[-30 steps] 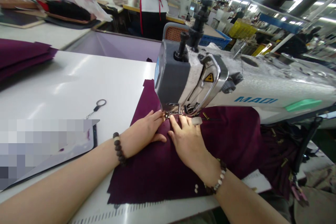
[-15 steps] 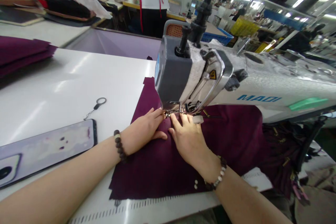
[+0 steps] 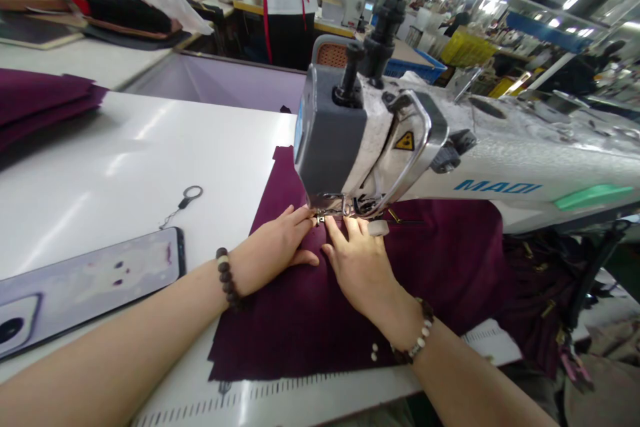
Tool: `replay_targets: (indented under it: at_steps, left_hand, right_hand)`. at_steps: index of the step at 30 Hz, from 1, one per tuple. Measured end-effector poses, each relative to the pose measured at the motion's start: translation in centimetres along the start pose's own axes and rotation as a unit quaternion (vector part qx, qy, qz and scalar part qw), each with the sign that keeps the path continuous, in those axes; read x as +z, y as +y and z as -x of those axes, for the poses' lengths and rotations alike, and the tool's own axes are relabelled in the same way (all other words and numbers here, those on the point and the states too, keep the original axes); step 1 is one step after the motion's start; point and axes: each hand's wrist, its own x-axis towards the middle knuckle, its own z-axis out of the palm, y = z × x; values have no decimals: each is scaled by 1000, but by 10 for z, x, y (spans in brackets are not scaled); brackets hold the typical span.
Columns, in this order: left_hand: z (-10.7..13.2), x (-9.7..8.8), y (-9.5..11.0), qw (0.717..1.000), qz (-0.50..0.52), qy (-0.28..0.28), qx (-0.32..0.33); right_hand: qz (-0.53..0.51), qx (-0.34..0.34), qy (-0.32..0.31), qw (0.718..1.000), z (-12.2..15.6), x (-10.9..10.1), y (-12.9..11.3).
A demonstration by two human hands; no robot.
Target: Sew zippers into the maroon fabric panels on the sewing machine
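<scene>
A dark purple piece of fabric (image 3: pixel 280 327) lies flat on the white table, running under the head of a sewing machine (image 3: pixel 335 140). My left hand (image 3: pixel 277 247) rests on its left part, fingertips beside the presser foot (image 3: pixel 320 219) and thumb stretched out. Just right of the foot, my right hand (image 3: pixel 363 267) presses on the fabric with fingers spread. One of its fingers has a pale wrap (image 3: pixel 379 228) around it. A brass-coloured zipper pull (image 3: pixel 395 215) shows on the fabric behind that hand. The needle point is hidden.
A phone (image 3: pixel 95 287) with a ring strap (image 3: pixel 193 193) lies at the left. Folded purple fabric (image 3: pixel 45 103) is stacked at the far left. More purple pieces with zippers (image 3: pixel 535 287) hang at the right. Beyond the table stands a person (image 3: pixel 290 7) in a red-tied apron.
Both hands and the fabric hold almost the same place. The view has shifted very slightly, and the person in the background has moved a little to the left.
</scene>
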Motion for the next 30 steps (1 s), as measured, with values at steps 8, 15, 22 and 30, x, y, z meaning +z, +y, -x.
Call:
replay_targets:
  at_steps: [8, 15, 22, 30]
  left_hand:
    - [-1, 0, -2, 1000, -17, 3, 2]
    - [3, 3, -1, 1000, -5, 6, 7]
    - [-1, 1, -1, 1000, -25, -1, -4]
    - [80, 17, 47, 994, -82, 36, 65]
  right_hand:
    - [1, -3, 3, 1000, -1, 0, 0]
    - [4, -9, 7, 1000, 1, 3, 2]
    - [2, -7, 30, 1000, -3, 2, 1]
    - [-7, -76, 5, 997, 84, 1, -11]
